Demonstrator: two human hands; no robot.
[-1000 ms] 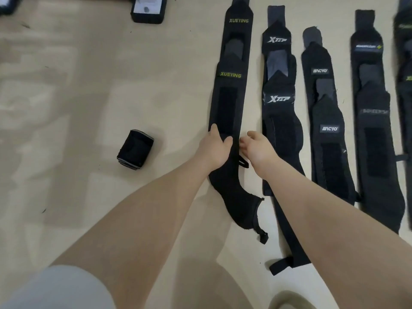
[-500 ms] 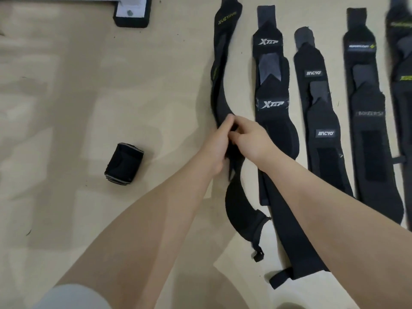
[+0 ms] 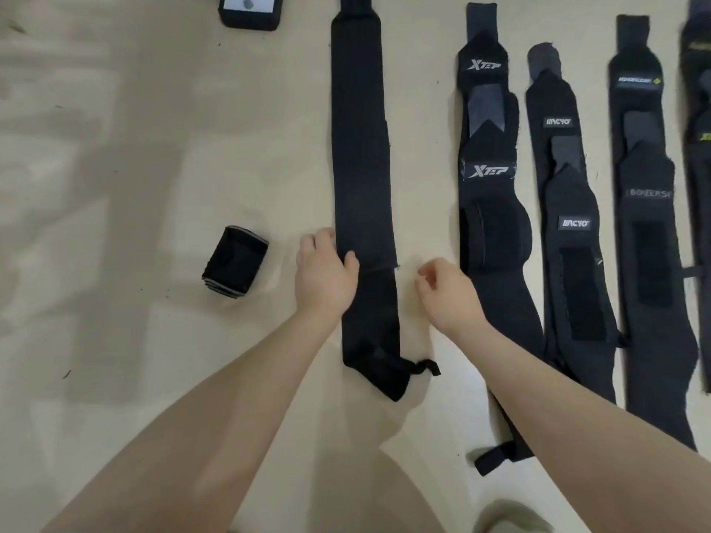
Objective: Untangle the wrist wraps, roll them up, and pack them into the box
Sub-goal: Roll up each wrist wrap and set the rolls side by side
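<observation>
A long black wrist wrap (image 3: 361,155) lies straight on the floor with its plain side up and its thumb loop (image 3: 425,367) at the near end. My left hand (image 3: 327,271) holds the wrap's left edge, thumb on top of the fabric. To the right of the wrap, my right hand (image 3: 446,290) hovers with its fingers loosely curled, touching nothing. One rolled-up wrap (image 3: 234,263) sits on the floor to the left. A black box (image 3: 250,15) with a white inside stands at the top edge.
Several more wraps lie flat side by side on the right: an XTEP one (image 3: 488,178), an IIACYO one (image 3: 569,232), a BOKEERS one (image 3: 650,225) and another at the right edge (image 3: 700,155). Pale bare floor (image 3: 115,167) stretches out on the left.
The wrap, gripped by both hands and twisted on edge, now lies flat with its logo side down. My right hand has let go and moved off to the right.
</observation>
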